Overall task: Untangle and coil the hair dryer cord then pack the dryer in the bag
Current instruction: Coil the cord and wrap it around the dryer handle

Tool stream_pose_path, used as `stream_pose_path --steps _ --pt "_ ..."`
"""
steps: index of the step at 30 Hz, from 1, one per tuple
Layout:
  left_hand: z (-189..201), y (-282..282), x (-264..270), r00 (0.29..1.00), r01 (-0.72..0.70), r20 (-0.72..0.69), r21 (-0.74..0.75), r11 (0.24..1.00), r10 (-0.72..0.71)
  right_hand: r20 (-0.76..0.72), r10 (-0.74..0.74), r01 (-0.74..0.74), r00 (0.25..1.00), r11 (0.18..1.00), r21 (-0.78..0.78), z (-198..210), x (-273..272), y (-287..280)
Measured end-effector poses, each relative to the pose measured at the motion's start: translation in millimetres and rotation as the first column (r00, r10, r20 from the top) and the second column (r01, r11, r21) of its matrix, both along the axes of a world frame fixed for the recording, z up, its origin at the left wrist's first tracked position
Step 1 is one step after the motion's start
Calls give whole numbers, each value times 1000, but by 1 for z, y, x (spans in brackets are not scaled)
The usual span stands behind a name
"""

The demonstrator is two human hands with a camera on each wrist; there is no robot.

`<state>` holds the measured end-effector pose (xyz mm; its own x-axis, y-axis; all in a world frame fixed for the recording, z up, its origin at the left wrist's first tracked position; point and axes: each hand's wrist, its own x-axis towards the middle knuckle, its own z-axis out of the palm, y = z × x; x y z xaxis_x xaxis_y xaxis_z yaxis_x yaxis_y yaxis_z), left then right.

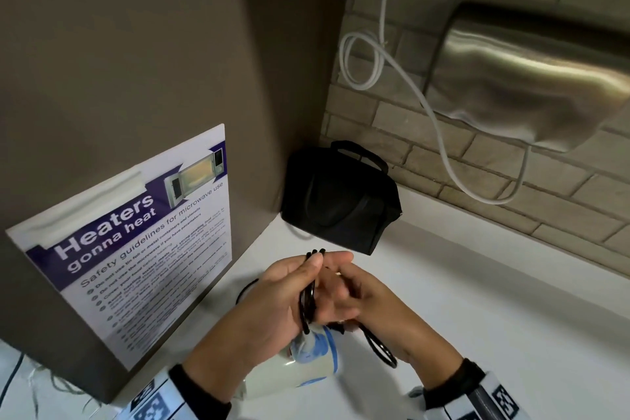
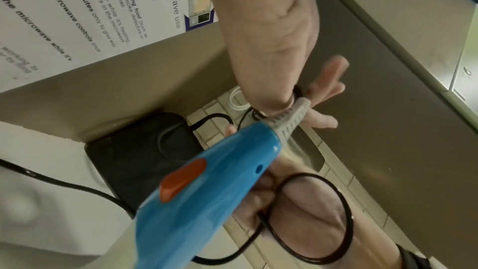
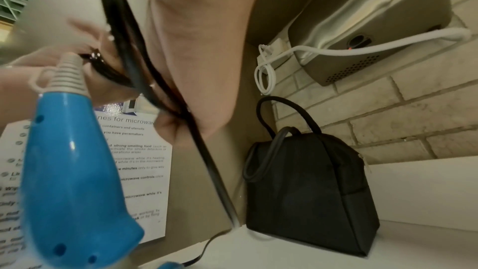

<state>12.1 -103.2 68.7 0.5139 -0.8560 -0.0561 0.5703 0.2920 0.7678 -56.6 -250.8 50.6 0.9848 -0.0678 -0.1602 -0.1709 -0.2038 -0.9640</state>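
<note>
Between both hands, the cord (image 1: 308, 303) is mid-coil: left hand (image 1: 272, 303) fingers pinch gathered loops, right hand (image 1: 361, 303) feeds another. Hair dryer (image 1: 300, 365) dangles beneath; bag (image 1: 341, 201) waits closed on the tabletop (image 1: 477, 300). Next, gather the trailing slack.

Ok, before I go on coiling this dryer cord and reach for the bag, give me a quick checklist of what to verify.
1. Coiled loops held in the left hand: ok, black cord gathered in its fingers.
2. Right hand on the cord: ok, a loop hangs by its wrist.
3. All cord coiled: not ok, slack lies on the counter.
4. Hair dryer secure: cannot tell, it hangs below the hands.
5. Black bag within reach: ok, upright in the corner.
6. Bag open: cannot tell.
</note>
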Motion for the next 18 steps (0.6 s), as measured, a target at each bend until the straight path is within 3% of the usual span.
stream_pose_path --steps 5,8,13,18 --pt "1 3 6 994 -108 -9 -27 994 108 -99 49 -63 994 987 -148 -3 -26 -4" --pt "-1 1 8 985 -171 -51 -70 983 167 -135 62 -104 989 937 -332 -6 -42 -7" --pt "-8 -5 10 969 -243 -74 -103 965 236 -205 102 -212 973 738 -640 -12 -67 -5" --pt "-12 -6 16 940 -341 -16 -94 935 341 -363 44 -320 931 578 -751 16 -82 23"
